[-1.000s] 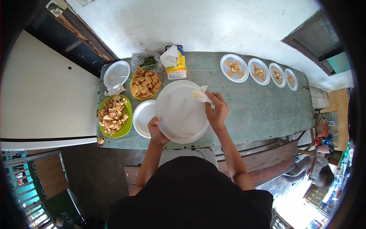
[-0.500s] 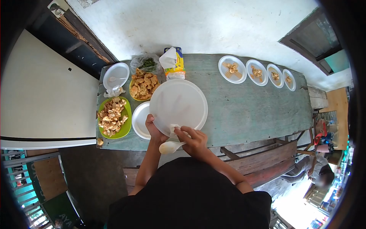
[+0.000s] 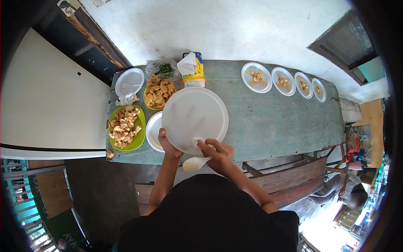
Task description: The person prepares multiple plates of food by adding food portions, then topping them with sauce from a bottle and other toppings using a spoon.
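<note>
Head view, looking down on a green table. The left hand grips the near-left rim of a large white plate, fingers beneath it and thumb on top, holding it above the table. The right hand is closed on a white spoon and a wad of tissue; its fingertips press the tissue against the plate's near edge, while the spoon bowl juts left, below the rim. Under the plate lies a smaller plate. To the left stand two dishes of fried snacks, a tissue pack behind. Four filled small plates line the far right edge.
</note>
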The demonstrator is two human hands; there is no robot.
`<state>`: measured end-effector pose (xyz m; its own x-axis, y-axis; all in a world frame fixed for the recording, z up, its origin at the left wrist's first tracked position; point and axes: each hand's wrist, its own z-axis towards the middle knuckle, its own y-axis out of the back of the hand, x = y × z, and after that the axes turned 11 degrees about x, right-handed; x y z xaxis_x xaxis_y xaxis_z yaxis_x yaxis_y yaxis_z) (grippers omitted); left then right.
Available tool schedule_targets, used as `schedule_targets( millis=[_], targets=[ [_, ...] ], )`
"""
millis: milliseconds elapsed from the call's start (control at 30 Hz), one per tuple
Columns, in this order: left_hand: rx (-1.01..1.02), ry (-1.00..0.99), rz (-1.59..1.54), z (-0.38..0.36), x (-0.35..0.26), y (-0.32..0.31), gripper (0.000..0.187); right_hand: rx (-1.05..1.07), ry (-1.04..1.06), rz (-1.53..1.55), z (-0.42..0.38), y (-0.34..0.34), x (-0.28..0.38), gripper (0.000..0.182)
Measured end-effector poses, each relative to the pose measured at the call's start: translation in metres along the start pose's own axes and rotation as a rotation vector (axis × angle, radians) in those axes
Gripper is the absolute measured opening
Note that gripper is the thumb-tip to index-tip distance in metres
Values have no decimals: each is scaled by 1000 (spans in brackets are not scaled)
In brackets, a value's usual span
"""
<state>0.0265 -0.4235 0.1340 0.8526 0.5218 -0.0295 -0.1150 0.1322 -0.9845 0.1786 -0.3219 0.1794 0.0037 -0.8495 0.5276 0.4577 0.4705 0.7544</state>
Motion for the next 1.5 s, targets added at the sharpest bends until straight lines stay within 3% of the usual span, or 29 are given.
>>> schedule_targets(
  millis=[67, 133, 267, 367, 433, 533, 600, 700, 800, 867, 900, 1067, 1133, 1267, 1333, 1367, 1433, 1500],
  targets=[
    [-68, -31, -9, -2, -1, 2, 69, 4, 6, -20, -2, 6, -10, 56],
    [69, 25, -6, -4, -5, 5, 71, -226, -253, 113, 0, 7, -28, 54],
    [81, 95, -61, -12, -8, 18, 72, -346, -318, 94, 22, 27, -45, 48],
    [54, 206, 130, -16, -1, 9, 68, -270, -435, 63, 41, 37, -47, 44],
    [-242, 307, 372, -13, 12, -5, 64, -202, -393, 65, 54, 38, -42, 42],
    [-212, 421, 241, -5, 25, -17, 64, -47, -300, 72, 65, 29, -30, 42],
    [-175, 393, 171, -4, 27, -8, 65, 172, -191, 21, 67, 25, -13, 45],
    [-100, 337, 15, -9, 24, 8, 66, 199, -52, 11, 59, 8, 0, 46],
    [-53, 307, -52, -13, 22, 9, 59, 174, -57, -95, 63, 7, -12, 45],
    [-287, 394, 504, -17, 18, 5, 53, 161, -109, -149, 72, 12, -29, 43],
    [-224, 457, 327, -22, 10, 19, 48, 144, -163, -155, 76, 16, -40, 41],
    [-295, 492, 458, -27, 0, 10, 54, 202, -291, -150, 69, 39, -81, 35],
    [-324, 521, 472, -30, -2, 13, 60, 277, -418, 0, 61, 44, -92, 32],
    [-280, 339, 362, -35, -5, 27, 64, 297, -476, 44, 23, 21, -121, 27],
    [-254, 261, 336, -32, -5, 25, 64, 355, -579, 326, -7, -3, -133, 23],
    [-220, 240, 269, -30, -5, 22, 61, 358, -579, 326, -20, -15, -132, 23],
    [-189, 213, 205, -26, -5, 23, 57, 303, -735, 926, -39, -32, -121, 26],
    [-147, 271, 133, -24, -8, 29, 57, 338, -821, 1075, -48, -21, -108, 25]
  ],
)
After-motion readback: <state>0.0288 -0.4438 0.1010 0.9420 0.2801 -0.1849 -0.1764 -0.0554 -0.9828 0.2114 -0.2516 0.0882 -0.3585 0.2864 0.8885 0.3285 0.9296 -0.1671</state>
